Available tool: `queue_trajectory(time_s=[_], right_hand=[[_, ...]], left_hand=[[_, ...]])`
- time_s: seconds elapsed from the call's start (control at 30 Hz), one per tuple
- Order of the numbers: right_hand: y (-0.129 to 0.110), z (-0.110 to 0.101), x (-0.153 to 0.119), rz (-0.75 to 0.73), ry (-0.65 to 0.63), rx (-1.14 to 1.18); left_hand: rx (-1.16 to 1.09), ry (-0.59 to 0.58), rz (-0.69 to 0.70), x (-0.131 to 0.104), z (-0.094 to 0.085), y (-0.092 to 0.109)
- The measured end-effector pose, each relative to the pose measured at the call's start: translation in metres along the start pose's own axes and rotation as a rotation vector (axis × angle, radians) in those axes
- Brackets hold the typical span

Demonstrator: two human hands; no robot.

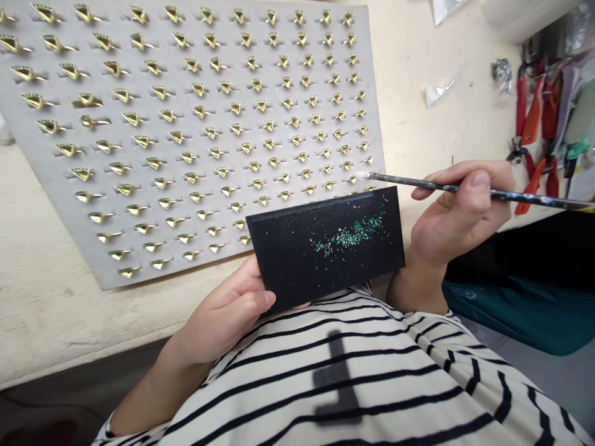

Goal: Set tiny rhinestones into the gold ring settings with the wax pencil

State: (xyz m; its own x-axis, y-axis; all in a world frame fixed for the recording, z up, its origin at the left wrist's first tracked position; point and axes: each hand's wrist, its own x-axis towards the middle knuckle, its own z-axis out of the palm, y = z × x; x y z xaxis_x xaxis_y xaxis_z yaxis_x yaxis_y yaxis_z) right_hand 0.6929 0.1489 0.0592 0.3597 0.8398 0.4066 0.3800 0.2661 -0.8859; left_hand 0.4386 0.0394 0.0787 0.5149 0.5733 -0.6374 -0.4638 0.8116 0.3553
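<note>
My left hand (237,303) grips the lower left corner of a flat black tray (288,266), its thumb on top. Tiny green and clear stones (348,235) lie scattered across the tray's right half. Between the thumb and fingers of my right hand (469,210) is a thin dark stick (418,183) with a pale tip, pointing left. That tip hovers just above the tray's far edge, over the board's lower right corner. A grey board (51,186) carries many gold-coloured rings (160,183) with triangular tops, standing in rows of slots.
Pliers with red and orange handles (532,136) lie at the right of the pale table (404,74). Small clear plastic bags (439,91) rest near them. A teal cloth (520,316) is at the lower right, below the table's edge.
</note>
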Motion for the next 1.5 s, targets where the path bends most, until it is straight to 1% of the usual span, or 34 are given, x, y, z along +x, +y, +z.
queue_trajectory(time_s=[0.17,0.37,0.5,0.67,0.8,0.9,0.97,1.1,1.3,1.37,1.5], right_hand=[[-0.0017,0.0001,-0.0004,-0.025,-0.019,-0.006],[0.0008,0.0023,-0.0009,-0.052,0.012,0.033],[-0.0005,0.0008,-0.0013,-0.043,-0.015,0.007],[-0.0022,-0.0017,-0.0022,-0.023,-0.06,-0.002],[0.0007,-0.0018,-0.0028,-0.03,-0.045,-0.008],[0.0024,-0.0019,-0.0028,-0.026,-0.055,-0.003],[0.0021,-0.0022,-0.0025,-0.025,-0.062,-0.01],[0.0,-0.0013,-0.0016,-0.032,-0.035,-0.041],[0.003,0.0037,-0.0009,-0.103,0.064,-0.031],[0.0036,0.0036,-0.0013,-0.092,0.066,-0.028],[0.0006,0.0014,-0.0019,-0.056,0.022,-0.051]], left_hand=[[0.001,-0.013,0.014,-0.0015,0.0004,0.001],[0.011,-0.007,0.007,-0.0006,0.0034,0.0023],[-0.005,-0.011,-0.009,-0.0003,0.0053,0.0034],[0.025,0.007,-0.005,-0.0015,0.002,0.0027],[0.044,0.007,-0.012,-0.0017,-0.0001,0.002],[0.047,0.021,-0.011,-0.0014,0.0004,0.0023],[0.028,0.01,0.0,-0.0013,0.0009,0.0024],[0.02,-0.008,-0.001,-0.0012,0.0016,0.0017],[0.01,-0.008,0.003,0.0005,0.0031,0.0026],[0.028,-0.01,-0.006,0.0001,0.0029,0.0029],[0.023,-0.005,-0.002,-0.0013,0.0022,0.0022]])
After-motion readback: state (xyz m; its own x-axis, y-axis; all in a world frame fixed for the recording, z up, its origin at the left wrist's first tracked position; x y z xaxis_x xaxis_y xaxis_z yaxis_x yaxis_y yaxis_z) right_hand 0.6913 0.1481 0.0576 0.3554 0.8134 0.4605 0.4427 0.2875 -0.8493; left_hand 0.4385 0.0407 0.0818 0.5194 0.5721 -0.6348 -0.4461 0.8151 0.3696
